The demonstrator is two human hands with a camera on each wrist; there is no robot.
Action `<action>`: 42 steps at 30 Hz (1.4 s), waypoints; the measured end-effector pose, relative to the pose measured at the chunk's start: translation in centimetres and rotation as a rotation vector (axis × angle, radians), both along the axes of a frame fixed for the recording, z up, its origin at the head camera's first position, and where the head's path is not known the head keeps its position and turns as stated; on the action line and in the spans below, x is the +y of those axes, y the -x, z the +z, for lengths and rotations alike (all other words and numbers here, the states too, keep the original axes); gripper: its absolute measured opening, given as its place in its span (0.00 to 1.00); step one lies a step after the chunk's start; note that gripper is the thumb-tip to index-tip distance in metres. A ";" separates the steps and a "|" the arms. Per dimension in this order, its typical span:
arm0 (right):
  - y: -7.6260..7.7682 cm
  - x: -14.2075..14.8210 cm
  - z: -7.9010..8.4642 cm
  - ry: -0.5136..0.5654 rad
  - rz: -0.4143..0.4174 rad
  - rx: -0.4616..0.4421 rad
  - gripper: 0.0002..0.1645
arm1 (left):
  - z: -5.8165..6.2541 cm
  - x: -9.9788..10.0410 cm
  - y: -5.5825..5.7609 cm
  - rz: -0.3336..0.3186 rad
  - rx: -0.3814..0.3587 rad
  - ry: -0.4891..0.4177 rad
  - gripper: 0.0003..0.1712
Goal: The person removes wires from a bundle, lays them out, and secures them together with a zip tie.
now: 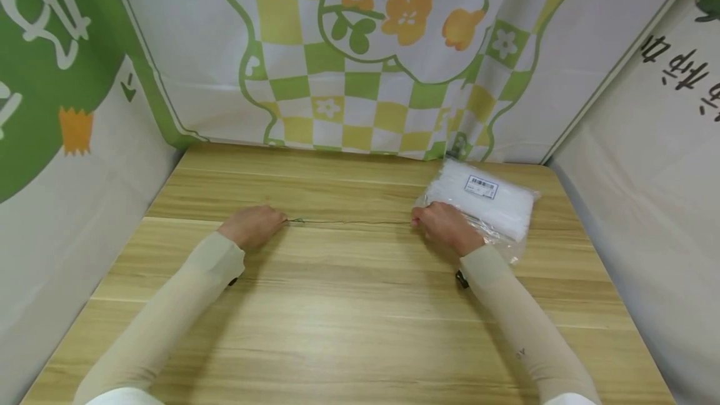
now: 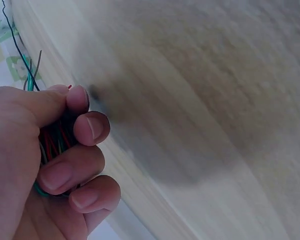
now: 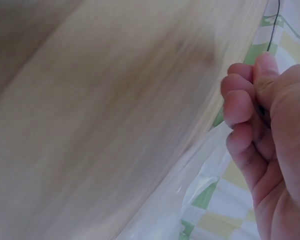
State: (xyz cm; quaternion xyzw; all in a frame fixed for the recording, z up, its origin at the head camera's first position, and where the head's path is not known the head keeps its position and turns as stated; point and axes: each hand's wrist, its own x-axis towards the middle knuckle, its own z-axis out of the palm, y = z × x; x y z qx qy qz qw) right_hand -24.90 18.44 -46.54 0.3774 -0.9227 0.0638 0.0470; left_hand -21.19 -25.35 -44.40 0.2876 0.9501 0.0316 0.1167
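Note:
My left hand (image 1: 255, 227) curls round a bundle of thin wires (image 2: 52, 142), red, green and dark, partly hidden by the fingers in the left wrist view. A few loose wire ends poke out above the thumb. From this bundle a single dark wire (image 1: 354, 223) runs nearly straight across to my right hand (image 1: 444, 227). There the thumb and fingers pinch its other end, as the right wrist view also shows with the wire (image 3: 275, 27) rising from the fingertips. Both hands are low over the wooden table, well apart.
A clear plastic bag (image 1: 514, 249) of white strips with a barcode label (image 1: 481, 187) lies at the back right, beside and partly behind the right hand. The wooden table (image 1: 337, 317) is bounded by printed cloth (image 1: 360, 111) at the back and both sides.

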 end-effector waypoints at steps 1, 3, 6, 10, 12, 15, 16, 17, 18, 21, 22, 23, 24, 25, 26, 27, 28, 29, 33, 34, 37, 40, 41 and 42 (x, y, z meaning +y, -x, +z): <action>0.0 -0.1 0.0 0.001 0.002 -0.011 0.09 | 0.0 -0.1 0.0 0.002 -0.001 -0.004 0.12; 0.0 -0.2 0.0 0.002 0.005 -0.027 0.11 | -0.1 -0.2 0.0 -0.004 -0.001 -0.006 0.11; 0.0 -0.4 0.1 -0.006 0.006 -0.038 0.13 | -0.2 -0.4 0.0 -0.001 0.001 -0.010 0.11; 0.0 -0.7 0.1 -0.011 0.000 -0.053 0.13 | -0.2 -0.4 0.0 0.006 0.008 0.006 0.11; 0.0 -0.8 0.1 -0.012 -0.004 -0.059 0.12 | -0.2 -0.3 0.0 0.006 0.012 0.036 0.10; 0.1 -0.9 0.1 -0.015 -0.006 -0.059 0.13 | -0.1 -0.1 0.0 0.013 0.017 0.093 0.08; 0.1 -0.9 0.1 -0.013 -0.004 -0.058 0.13 | 0.0 -0.1 0.0 0.016 0.021 0.109 0.08; 0.1 -1.0 0.1 -0.008 -0.006 -0.063 0.13 | 0.0 0.0 0.0 0.017 0.025 0.127 0.08; 0.2 -1.0 0.2 -0.002 -0.009 -0.068 0.13 | 0.1 0.1 0.1 0.021 0.031 0.138 0.07; 0.1 -0.8 0.4 0.021 -0.015 -0.088 0.14 | 0.1 0.1 0.3 0.038 0.035 0.151 0.07; 0.1 -0.7 0.4 0.030 -0.020 -0.097 0.14 | 0.1 0.1 0.3 0.045 0.035 0.150 0.07; 0.1 -0.7 0.5 0.035 -0.023 -0.100 0.15 | 0.1 0.1 0.4 0.050 0.035 0.146 0.07; 0.1 -0.6 0.5 0.039 -0.022 -0.101 0.16 | 0.0 0.0 0.4 0.060 0.032 0.139 0.07; 0.1 -0.6 0.4 0.042 -0.020 -0.097 0.16 | -0.1 -0.1 0.3 0.064 0.031 0.132 0.07; 0.2 -0.5 0.4 0.045 -0.018 -0.095 0.17 | -0.1 -0.2 0.2 0.068 0.031 0.122 0.08; 0.2 -0.5 0.3 0.047 -0.014 -0.089 0.18 | -0.1 -0.2 0.1 0.065 0.036 0.118 0.07; 0.3 -0.5 0.3 0.049 -0.011 -0.085 0.19 | -0.1 -0.3 0.1 0.058 0.044 0.112 0.07; 0.3 -0.5 0.3 0.048 -0.008 -0.076 0.20 | 0.0 -0.4 0.0 0.053 0.049 0.101 0.08; 0.5 -0.6 0.3 0.044 -0.007 -0.061 0.20 | 0.0 -0.8 -0.1 0.030 0.080 0.078 0.07; 0.5 -0.7 0.3 0.043 -0.010 -0.063 0.20 | -0.1 -1.0 -0.1 0.026 0.091 0.069 0.07; 0.6 -0.8 0.4 0.037 -0.008 -0.075 0.20 | -0.4 -1.4 -0.1 0.006 0.126 0.062 0.05; 0.6 -0.9 0.5 0.029 -0.001 -0.086 0.19 | -0.7 -1.9 -0.1 -0.002 0.137 0.063 0.05; 0.6 -0.9 0.5 0.026 0.002 -0.087 0.18 | -0.7 -2.1 -0.2 -0.001 0.136 0.070 0.05; 0.6 -0.8 0.6 0.025 0.002 -0.091 0.17 | -0.7 -2.3 -0.2 0.007 0.131 0.076 0.05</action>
